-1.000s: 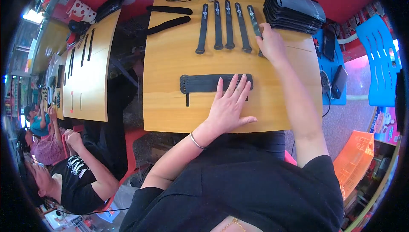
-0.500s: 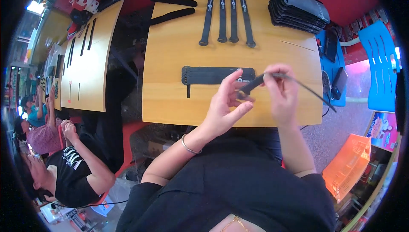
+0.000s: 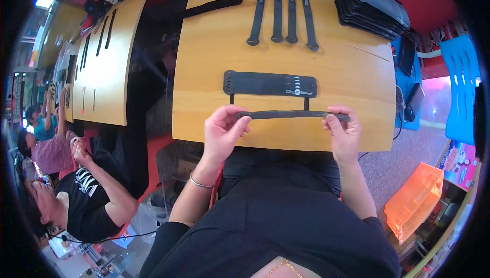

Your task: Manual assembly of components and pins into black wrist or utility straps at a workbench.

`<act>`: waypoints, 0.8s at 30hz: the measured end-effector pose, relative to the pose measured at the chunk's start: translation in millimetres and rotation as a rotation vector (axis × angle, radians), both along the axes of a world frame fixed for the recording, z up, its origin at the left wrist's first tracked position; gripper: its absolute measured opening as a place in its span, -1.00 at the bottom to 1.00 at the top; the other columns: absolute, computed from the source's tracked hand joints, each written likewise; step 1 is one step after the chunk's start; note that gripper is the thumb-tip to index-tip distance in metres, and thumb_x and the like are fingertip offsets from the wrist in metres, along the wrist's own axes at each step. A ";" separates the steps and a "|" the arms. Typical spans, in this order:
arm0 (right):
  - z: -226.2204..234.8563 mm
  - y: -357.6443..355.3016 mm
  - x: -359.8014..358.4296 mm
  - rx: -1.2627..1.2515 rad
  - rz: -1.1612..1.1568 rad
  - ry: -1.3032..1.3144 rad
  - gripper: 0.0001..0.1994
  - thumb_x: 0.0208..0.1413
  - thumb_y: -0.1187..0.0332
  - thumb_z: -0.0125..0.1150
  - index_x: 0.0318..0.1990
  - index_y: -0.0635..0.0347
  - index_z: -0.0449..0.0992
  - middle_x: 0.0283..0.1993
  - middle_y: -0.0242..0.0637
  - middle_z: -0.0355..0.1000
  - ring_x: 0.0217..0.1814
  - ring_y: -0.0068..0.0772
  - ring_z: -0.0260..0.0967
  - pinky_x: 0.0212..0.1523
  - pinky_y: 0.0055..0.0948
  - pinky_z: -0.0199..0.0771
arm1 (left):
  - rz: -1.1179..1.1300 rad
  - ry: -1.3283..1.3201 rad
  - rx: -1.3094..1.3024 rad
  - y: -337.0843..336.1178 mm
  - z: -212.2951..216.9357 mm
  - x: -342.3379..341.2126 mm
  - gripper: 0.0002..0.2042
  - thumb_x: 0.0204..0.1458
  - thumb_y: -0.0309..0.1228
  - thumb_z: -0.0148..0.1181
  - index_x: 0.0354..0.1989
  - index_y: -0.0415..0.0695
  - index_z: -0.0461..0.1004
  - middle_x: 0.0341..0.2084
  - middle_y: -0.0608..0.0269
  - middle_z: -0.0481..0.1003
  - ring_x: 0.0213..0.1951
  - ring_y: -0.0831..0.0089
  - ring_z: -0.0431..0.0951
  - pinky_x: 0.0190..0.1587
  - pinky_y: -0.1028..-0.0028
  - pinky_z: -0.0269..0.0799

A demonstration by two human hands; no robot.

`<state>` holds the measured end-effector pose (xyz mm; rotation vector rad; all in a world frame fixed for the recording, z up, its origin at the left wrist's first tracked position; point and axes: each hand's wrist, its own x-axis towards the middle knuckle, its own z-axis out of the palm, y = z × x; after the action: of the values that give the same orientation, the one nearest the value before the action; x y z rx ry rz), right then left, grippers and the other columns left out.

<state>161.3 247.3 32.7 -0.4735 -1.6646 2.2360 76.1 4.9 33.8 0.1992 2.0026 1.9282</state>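
A narrow black strap (image 3: 286,115) is stretched level between my two hands, just above the table's near part. My left hand (image 3: 223,132) pinches its left end, and my right hand (image 3: 345,134) pinches the right end between thumb and fingers. Just beyond it lies a fanned stack of black straps (image 3: 265,83) with rounded left ends and white print at the right. Two short dark strips (image 3: 306,104) show between that stack and the held strap. Farther back, several single straps (image 3: 277,15) lie lengthwise, side by side.
Two plain black strips (image 3: 214,6) rest at the table's far left. A tall pile of black straps (image 3: 372,10) stands at the far right. A thin stick (image 3: 368,52) lies near the right edge. Another person (image 3: 97,191) sits to the left; an orange crate (image 3: 414,201) is at lower right.
The strap, earlier slanting with its tail hanging right, is now straight and level. My left hand has moved left to its end; my right hand is lower. The head view has shifted slightly.
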 end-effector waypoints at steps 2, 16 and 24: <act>-2.5 6.3 -0.5 0.085 0.051 -0.060 -0.87 0.10 0.56 0.13 -0.19 0.28 0.47 -0.35 -0.41 0.40 -0.38 -0.63 0.36 -0.30 -0.67 0.39 | 0.113 -0.026 0.072 -7.1 -2.9 -5.4 -0.89 0.02 -0.63 0.14 -0.26 -0.32 0.45 -0.49 0.24 0.50 -0.46 0.56 0.53 -0.40 0.63 0.45; -11.9 2.9 -14.2 0.224 0.137 -0.175 -0.88 0.06 0.60 0.15 -0.24 0.27 0.50 -0.31 -0.43 0.37 -0.37 -0.69 0.35 -0.35 -0.71 0.37 | 0.061 -0.153 -0.024 -32.7 -8.4 -34.1 -0.85 0.06 -0.60 0.11 -0.19 -0.35 0.45 -0.39 0.14 0.54 -0.41 0.49 0.57 -0.31 0.56 0.53; -11.6 1.0 -18.8 0.223 0.139 -0.136 -0.88 0.07 0.61 0.12 -0.23 0.29 0.49 -0.27 -0.39 0.34 -0.36 -0.67 0.38 -0.35 -0.70 0.40 | 0.148 -0.185 0.090 -27.7 -11.7 -40.0 -0.83 0.11 -0.57 0.05 -0.16 -0.34 0.47 -0.37 0.17 0.54 -0.46 0.54 0.55 -0.41 0.63 0.46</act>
<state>142.5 248.4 21.0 -0.4754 -2.0463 2.1175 36.1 -22.8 22.0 -0.1050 1.8574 2.0465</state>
